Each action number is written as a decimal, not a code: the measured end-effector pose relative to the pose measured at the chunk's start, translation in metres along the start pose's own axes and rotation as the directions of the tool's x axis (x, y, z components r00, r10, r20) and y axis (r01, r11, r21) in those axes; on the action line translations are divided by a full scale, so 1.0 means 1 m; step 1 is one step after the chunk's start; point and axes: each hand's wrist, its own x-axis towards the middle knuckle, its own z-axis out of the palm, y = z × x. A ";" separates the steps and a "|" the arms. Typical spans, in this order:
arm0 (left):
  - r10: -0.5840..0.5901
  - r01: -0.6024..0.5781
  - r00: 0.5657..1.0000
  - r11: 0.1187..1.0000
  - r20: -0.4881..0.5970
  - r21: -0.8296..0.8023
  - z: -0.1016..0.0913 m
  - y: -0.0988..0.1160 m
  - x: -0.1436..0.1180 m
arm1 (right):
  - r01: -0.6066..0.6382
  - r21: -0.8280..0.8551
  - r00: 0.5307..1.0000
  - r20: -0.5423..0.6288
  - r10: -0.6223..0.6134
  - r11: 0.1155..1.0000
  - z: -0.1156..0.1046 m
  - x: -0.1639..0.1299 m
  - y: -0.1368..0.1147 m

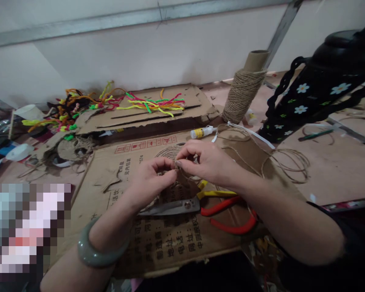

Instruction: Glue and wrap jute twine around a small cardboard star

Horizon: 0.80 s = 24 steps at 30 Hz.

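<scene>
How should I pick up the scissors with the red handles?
Probably best by the red looped handles, coming from the right. The red-handled metal scissors lie flat on the printed brown cardboard sheet, their grey blades pointing left, under the left hand and right hand. The handles lie clear of the fingers and have no sharp edge.

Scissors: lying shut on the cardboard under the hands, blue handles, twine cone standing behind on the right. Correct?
Not quite: the scissors have red handles, not blue, as the head view shows. The rest stands: they lie shut on the cardboard under the left hand and right hand, and the twine cone stands behind on the right.
</scene>
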 end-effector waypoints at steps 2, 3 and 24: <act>0.004 -0.004 1.000 1.000 0.006 0.000 0.000 -0.001 0.000 | -0.004 -0.001 1.000 -0.012 0.004 1.000 0.002 0.000 0.000; 0.007 -0.007 1.000 1.000 0.007 -0.002 -0.001 -0.001 0.000 | -0.002 0.004 1.000 -0.016 0.002 1.000 0.003 0.000 0.001; 0.070 -0.121 0.956 0.979 -0.286 -0.165 -0.012 -0.006 0.014 | 0.063 -0.341 0.998 0.021 -0.059 0.938 0.002 -0.006 0.010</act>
